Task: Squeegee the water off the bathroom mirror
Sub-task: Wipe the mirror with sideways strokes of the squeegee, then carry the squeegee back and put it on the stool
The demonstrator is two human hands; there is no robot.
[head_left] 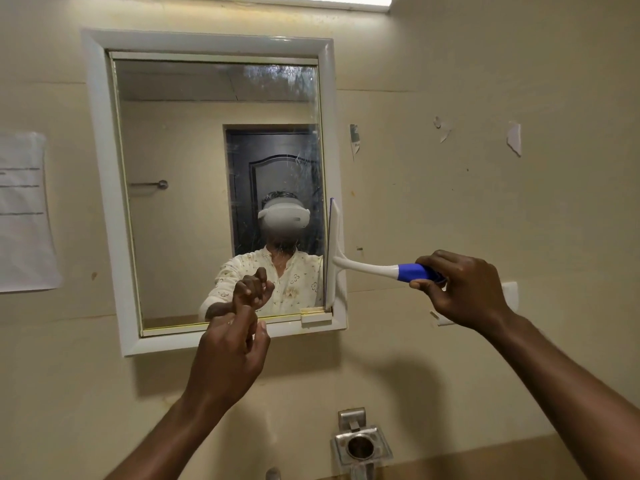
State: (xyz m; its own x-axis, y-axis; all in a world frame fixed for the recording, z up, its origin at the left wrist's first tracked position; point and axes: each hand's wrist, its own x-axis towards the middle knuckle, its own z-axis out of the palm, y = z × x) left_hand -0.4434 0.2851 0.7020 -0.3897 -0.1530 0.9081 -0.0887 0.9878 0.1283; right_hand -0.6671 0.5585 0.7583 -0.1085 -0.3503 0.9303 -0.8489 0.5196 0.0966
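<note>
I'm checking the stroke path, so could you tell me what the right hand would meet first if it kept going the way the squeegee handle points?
Probably the mirror's white frame: the right hand grips the squeegee with its blade at the right edge. Depth is unclear.

White squeegee [337,258] w/ blue grip, white mirror frame [100,168], beige wall [485,81], floral cream shirt [298,278].

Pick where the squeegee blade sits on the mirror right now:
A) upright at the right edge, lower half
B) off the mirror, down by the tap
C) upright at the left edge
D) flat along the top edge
A: the squeegee blade stands upright against the right edge of the mirror, in its lower half, with the right hand holding the blue handle.
</note>
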